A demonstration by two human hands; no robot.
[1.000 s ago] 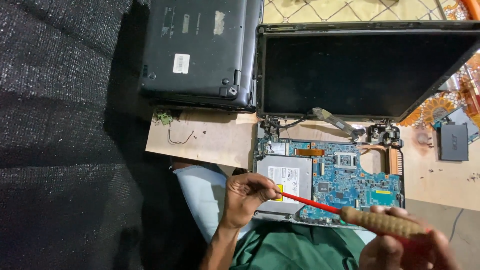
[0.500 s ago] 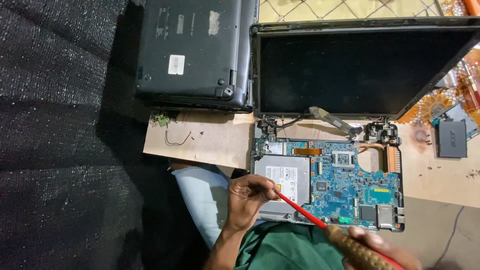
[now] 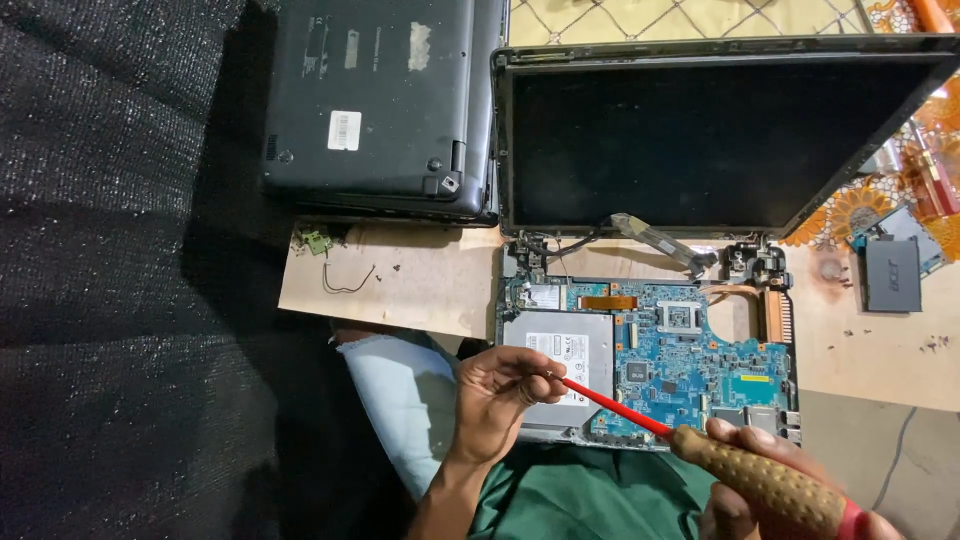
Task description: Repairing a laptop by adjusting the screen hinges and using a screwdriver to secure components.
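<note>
Since the earlier frames, both hands have come up a little in the view, the right hand with its tool handle now showing more fully at the bottom edge, while the laptop parts lie as before.

The right hand (image 3: 790, 500) is closed around the brown grip of a screwdriver (image 3: 700, 450), whose red shaft runs up and left to the left hand (image 3: 505, 395). That hand's fingers are curled in, pinching the shaft's tip over the near left corner of the opened laptop (image 3: 650, 350). What, if anything, sits at the tip cannot be told.

The opened laptop lies on a pale wooden board (image 3: 420, 285), with its blue circuit board (image 3: 690, 365) and a silver drive (image 3: 565, 350) bared. Its dark screen (image 3: 700, 140) is folded back flat beyond the board's far edge. A second black laptop (image 3: 380, 100) rests upside down at the far left corner, overhanging the board. Near the left edge lie a thin bent wire (image 3: 348, 283) and a small green part (image 3: 318, 242). Toward the right edge, a small dark rectangular part (image 3: 892, 275) and scattered screws (image 3: 935, 343) lie on the wood.

Coarse black fabric (image 3: 120, 300) fills the left side; patterned orange cloth (image 3: 850, 215) shows at the right. Green clothing (image 3: 590, 495) sits below the board.
</note>
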